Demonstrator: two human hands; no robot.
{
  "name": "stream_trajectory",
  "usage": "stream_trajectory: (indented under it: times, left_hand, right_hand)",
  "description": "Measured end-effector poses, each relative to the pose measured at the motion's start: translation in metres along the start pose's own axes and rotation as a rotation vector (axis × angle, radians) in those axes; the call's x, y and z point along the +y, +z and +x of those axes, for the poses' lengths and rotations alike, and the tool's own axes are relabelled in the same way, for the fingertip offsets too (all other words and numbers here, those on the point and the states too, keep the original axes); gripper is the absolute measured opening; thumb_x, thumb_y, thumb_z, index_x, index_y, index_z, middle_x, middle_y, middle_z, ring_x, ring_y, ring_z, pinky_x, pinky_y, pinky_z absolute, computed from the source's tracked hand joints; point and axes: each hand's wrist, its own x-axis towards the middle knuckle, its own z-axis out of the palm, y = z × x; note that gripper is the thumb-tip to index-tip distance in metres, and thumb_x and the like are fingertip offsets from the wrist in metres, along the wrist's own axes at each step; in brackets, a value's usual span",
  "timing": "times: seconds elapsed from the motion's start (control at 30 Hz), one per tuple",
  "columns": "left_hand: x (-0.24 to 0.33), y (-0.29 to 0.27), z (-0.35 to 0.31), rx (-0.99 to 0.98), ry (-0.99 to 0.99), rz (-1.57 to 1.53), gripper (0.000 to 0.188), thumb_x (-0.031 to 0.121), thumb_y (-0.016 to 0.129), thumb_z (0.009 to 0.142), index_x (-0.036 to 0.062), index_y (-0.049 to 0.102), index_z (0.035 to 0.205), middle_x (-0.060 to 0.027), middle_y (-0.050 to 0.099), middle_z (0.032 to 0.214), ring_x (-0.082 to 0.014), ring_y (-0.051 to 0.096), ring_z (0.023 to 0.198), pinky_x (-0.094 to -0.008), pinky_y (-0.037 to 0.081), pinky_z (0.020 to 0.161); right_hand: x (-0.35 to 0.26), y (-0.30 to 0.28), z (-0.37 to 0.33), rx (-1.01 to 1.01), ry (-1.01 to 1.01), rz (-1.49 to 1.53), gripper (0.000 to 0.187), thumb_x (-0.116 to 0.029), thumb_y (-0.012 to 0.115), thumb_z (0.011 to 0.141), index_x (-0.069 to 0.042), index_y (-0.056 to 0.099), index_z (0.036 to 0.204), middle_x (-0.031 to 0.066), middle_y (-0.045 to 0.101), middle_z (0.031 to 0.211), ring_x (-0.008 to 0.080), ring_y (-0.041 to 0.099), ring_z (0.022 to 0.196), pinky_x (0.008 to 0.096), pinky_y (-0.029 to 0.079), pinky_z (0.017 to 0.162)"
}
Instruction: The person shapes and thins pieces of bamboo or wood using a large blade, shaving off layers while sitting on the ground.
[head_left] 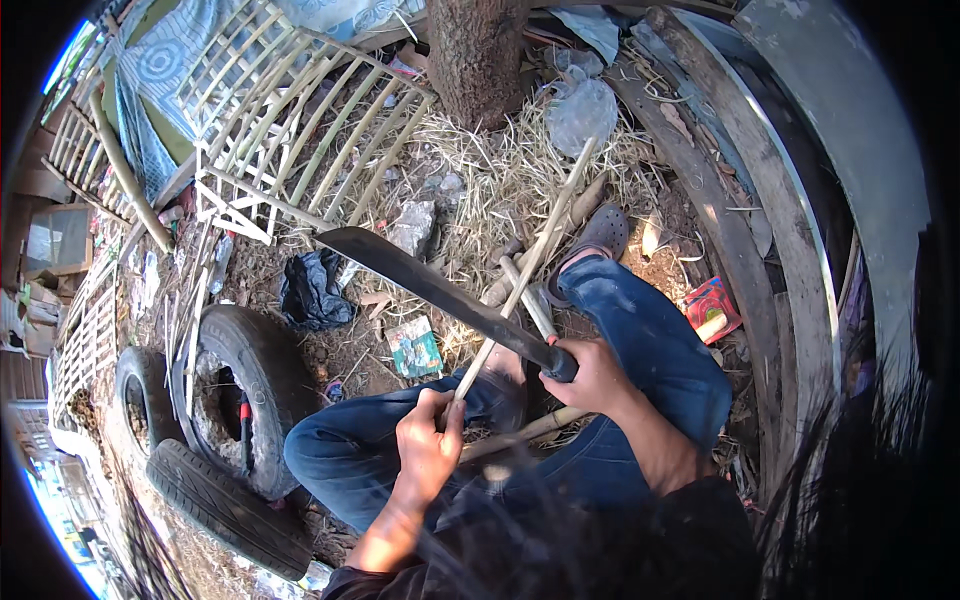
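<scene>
My right hand is closed round the black handle of a machete, whose long dark blade points up and to the left. A long pale bamboo strip passes under or against the blade near the handle; I cannot tell whether they touch. Its near end is gripped in my left hand, fingers wrapped and thumb along it. The strip slants away to the upper right, toward a clear plastic bag. Below my hands, a thicker bamboo pole lies across between my legs.
Slatted bamboo frames lie at the upper left, near a tree trunk. Old tyres stand on the left. Weathered boards line the right side. Shavings, a black plastic bag and a stone are on the ground.
</scene>
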Motion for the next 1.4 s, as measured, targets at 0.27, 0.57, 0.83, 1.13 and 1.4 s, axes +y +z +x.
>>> stream_trajectory:
  times: [0.27,0.57,0.83,1.13,1.4]
  left_hand:
    - [-0.010,-0.049,0.007,-0.040,0.153,-0.082,0.023,0.014,0.067,0.081,0.0010,0.061,0.099,-0.0175,0.065,0.085,-0.0349,0.064,0.075,-0.0384,0.051,0.066]
    - [-0.041,-0.097,0.038,-0.035,0.510,0.209,0.026,0.026,0.065,0.082,0.0052,0.057,0.095,-0.0121,0.061,0.071,-0.0316,0.061,0.059,-0.0405,0.048,0.055]
    - [-0.078,-0.099,0.037,0.127,0.543,0.054,0.024,0.027,0.064,0.081,0.0057,0.058,0.092,-0.0110,0.061,0.068,-0.0300,0.060,0.057,-0.0403,0.048,0.052]
    - [-0.089,-0.106,0.034,0.216,0.542,-0.041,0.024,0.024,0.067,0.079,0.0052,0.059,0.091,-0.0106,0.061,0.068,-0.0296,0.062,0.059,-0.0383,0.049,0.052]
    - [-0.080,-0.099,0.033,0.210,0.564,-0.050,0.025,0.025,0.067,0.080,0.0045,0.058,0.091,-0.0111,0.060,0.068,-0.0296,0.061,0.059,-0.0382,0.048,0.051]
  right_hand:
    - [-0.025,-0.003,0.002,-0.268,0.385,0.700,0.014,-0.003,0.066,0.071,0.000,0.053,0.077,0.0062,0.055,0.063,0.0130,0.055,0.052,0.0282,0.042,0.047]
    - [-0.052,0.003,0.014,-0.428,0.361,1.271,0.014,-0.004,0.057,0.074,-0.003,0.042,0.075,0.0067,0.041,0.056,0.0163,0.044,0.043,0.0299,0.038,0.043]
    - [-0.083,0.060,0.009,-0.540,0.502,1.155,0.016,-0.006,0.057,0.076,-0.004,0.041,0.073,0.0052,0.041,0.052,0.0145,0.041,0.040,0.0289,0.037,0.039]
    - [-0.120,0.084,0.019,-0.514,0.641,1.177,0.014,-0.007,0.058,0.075,-0.004,0.045,0.074,0.0040,0.040,0.051,0.0146,0.039,0.039,0.0284,0.035,0.038]
    - [-0.117,0.069,0.020,-0.438,0.524,1.268,0.015,-0.008,0.057,0.075,-0.006,0.043,0.070,0.0038,0.039,0.050,0.0146,0.039,0.036,0.0289,0.035,0.037]
